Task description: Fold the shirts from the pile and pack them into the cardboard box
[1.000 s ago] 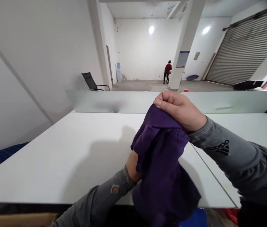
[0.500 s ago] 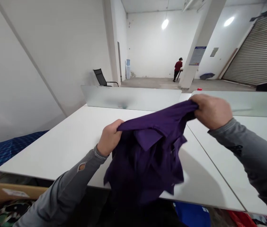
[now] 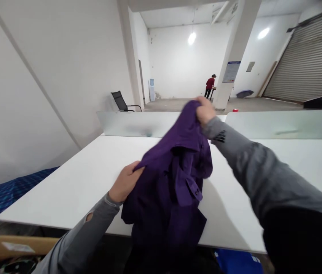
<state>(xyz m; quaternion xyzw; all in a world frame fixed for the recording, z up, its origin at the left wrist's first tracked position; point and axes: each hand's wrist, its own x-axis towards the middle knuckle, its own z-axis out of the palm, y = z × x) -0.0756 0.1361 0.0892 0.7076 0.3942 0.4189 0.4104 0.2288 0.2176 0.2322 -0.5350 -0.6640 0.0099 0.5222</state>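
A dark purple shirt (image 3: 163, 190) hangs folded and bunched between my two hands, over the near edge of the white table (image 3: 72, 182). My left hand (image 3: 125, 182) is closed on its left edge, low and close to me. Higher and farther out, my right hand (image 3: 205, 110) grips the upper end of the cloth. A cuff with small dark buttons dangles at the middle of the shirt. The fingertips of my right hand are partly hidden behind the fabric.
Frosted divider panels (image 3: 138, 123) run along the table's far side. At the lower left stands a cardboard box (image 3: 15, 245) with patterned cloth inside. A blue bag (image 3: 238, 260) lies below the table. Far back, a person (image 3: 209, 86) stands near a pillar; an office chair (image 3: 121, 101) is behind the divider.
My right hand has moved left and farther away, lifting its end of the shirt. My left hand has shifted slightly down and left. The shirt now slants upward, and a buttoned cuff shows.
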